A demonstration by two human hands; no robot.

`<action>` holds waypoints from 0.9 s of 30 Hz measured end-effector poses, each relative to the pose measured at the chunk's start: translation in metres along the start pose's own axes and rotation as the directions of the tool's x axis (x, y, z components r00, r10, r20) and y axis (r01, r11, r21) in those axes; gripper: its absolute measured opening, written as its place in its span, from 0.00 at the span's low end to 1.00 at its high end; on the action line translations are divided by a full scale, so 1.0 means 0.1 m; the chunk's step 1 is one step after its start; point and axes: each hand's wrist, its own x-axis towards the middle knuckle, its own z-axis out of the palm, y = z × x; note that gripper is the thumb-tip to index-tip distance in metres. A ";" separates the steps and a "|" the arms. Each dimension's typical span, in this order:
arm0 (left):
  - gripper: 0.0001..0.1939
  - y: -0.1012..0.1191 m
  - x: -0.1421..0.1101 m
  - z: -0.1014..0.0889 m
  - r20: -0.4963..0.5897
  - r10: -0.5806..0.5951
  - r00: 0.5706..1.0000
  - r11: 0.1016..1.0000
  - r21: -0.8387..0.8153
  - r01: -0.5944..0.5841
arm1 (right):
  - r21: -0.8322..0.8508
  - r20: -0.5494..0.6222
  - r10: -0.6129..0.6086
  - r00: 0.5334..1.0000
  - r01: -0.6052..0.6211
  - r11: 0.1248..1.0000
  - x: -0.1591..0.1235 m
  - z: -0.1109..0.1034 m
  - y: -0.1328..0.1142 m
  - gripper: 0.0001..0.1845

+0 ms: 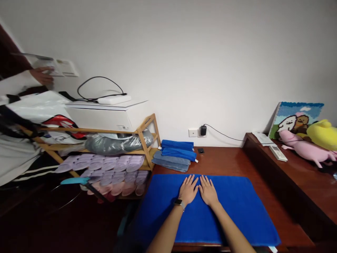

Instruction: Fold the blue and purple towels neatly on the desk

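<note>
A bright blue towel lies spread flat over a dark red wooden table. My left hand and my right hand rest side by side, palms down, fingers stretched out, on the towel's far middle. Neither hand holds anything. A watch sits on my left wrist. Behind the spread towel, at the table's far left, is a stack of folded towels, blue on top and grey-blue below.
A wooden rack at left carries a white box, a grey bag and rows of slippers. Another person's hand holds papers at far left. A raised shelf at right holds a remote, plush toys and a picture. A charger hangs from a wall socket.
</note>
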 end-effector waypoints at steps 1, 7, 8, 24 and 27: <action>0.29 -0.10 -0.01 0.00 -0.004 -0.039 0.999 0.999 0.011 0.039 | -0.006 -0.011 0.013 1.000 -0.013 1.000 -0.02 0.02 0.15 0.35; 0.36 -1.48 -0.55 -0.36 -0.074 -0.384 0.920 0.907 0.155 0.391 | -0.160 -0.075 0.363 0.929 -0.370 0.915 -0.40 -0.24 1.78 0.38; 0.38 -1.70 -0.66 -0.42 -0.078 -0.428 0.900 0.883 0.177 0.435 | -0.172 -0.082 0.422 0.903 -0.429 0.887 -0.46 -0.29 2.03 0.39; 0.40 -2.04 -0.88 -0.55 -0.123 -0.495 0.860 0.847 0.152 0.509 | -0.152 -0.110 0.539 0.835 -0.550 0.821 -0.59 -0.33 2.48 0.43; 0.40 -2.03 -0.88 -0.57 -0.120 -0.507 0.854 0.841 0.149 0.520 | -0.153 -0.108 0.542 0.833 -0.553 0.819 -0.57 -0.32 2.49 0.43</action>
